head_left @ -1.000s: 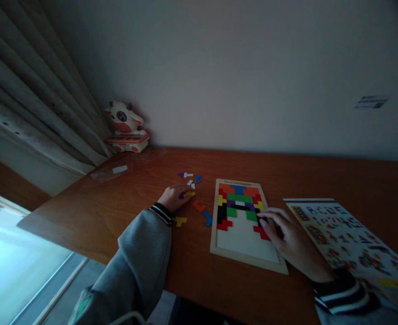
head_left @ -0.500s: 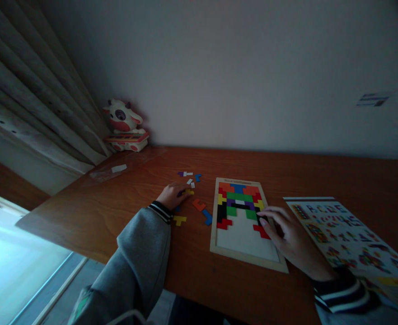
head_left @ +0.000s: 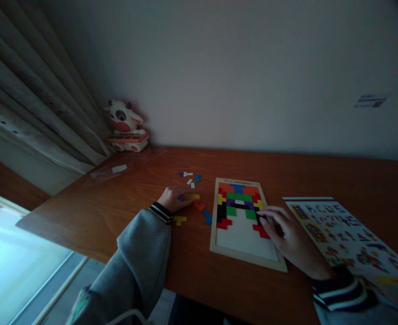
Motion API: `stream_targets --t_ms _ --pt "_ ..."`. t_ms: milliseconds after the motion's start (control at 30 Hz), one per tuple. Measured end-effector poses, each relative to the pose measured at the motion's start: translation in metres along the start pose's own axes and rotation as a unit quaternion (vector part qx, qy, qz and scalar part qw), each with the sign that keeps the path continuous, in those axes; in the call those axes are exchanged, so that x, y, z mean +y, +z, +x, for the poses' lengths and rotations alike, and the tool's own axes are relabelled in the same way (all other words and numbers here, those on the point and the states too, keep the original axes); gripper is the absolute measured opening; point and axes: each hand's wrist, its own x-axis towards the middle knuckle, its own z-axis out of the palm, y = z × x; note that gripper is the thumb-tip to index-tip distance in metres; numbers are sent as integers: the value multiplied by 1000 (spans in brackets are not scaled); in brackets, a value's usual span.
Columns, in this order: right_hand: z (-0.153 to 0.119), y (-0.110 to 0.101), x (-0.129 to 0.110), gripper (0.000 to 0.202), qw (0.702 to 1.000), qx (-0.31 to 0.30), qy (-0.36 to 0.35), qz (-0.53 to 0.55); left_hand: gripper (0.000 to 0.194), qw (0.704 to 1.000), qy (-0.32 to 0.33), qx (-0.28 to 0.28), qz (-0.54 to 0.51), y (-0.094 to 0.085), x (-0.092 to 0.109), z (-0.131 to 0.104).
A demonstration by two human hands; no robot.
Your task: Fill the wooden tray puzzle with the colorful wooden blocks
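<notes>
My left hand is low over the loose puzzle pieces, its fingers closed around a yellow puzzle piece. A blue piece shows partly beneath that hand. Just past the fingertips are an orange piece and a blue piece. At the right side of the wooden puzzle board, my right hand has thumb and fingertips closed at a black piece, which they partly hide. Coloured pieces fill the board's upper part in a roughly symmetric pattern; its lower middle is bare white.
White pieces, a blue piece and a purple piece lie farther back. Nearer is another yellow piece. A printed pattern sheet lies at right. A cow toy and a plastic bag are at left.
My left hand has shifted slightly right and toward me, and the yellow piece has moved with it, now partly covering the orange piece. The right hand is practically still.
</notes>
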Motion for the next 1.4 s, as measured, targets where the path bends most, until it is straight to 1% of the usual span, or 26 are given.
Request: stream_targets --t_ms 100,200,233,333,433,500,633,833,967,1033,1133,1200,1300,1400 --pt "1 -2 -5 23 1000 8 -5 9 29 998 26 42 -41 3 22 4" --pt "2 -2 -15 25 999 11 1 36 28 994 69 37 -81 12 52 12" --pt "2 -1 -19 26 999 3 13 49 27 991 89 30 -92 17 62 15" --pt "0 4 -28 29 992 -31 56 111 27 983 137 33 -121 34 88 24" --pt "0 11 -31 31 978 -38 68 191 27 979 159 17 -124 52 105 32" --pt "0 13 -30 32 970 -41 75 229 28 977 168 23 -126 59 111 35" --pt "1 15 -26 30 957 -42 106 266 29 970 192 55 -136 64 114 38" --pt "5 11 -33 31 926 -43 141 348 25 966 200 75 -144 59 114 40" --pt "7 5 -35 33 914 -30 167 370 21 968 192 94 -131 53 110 39" --pt "6 3 -30 34 914 2 171 369 20 972 188 86 -113 50 104 38" --pt "2 2 -17 38 918 64 166 355 23 977 186 59 -90 46 93 33" --pt "0 4 -7 39 917 86 169 351 24 980 178 47 -77 45 88 30" --pt "-3 6 2 37 917 100 178 341 24 983 168 25 -62 46 86 27" --pt "-2 8 2 31 928 84 176 317 25 984 165 -12 -57 52 90 27"
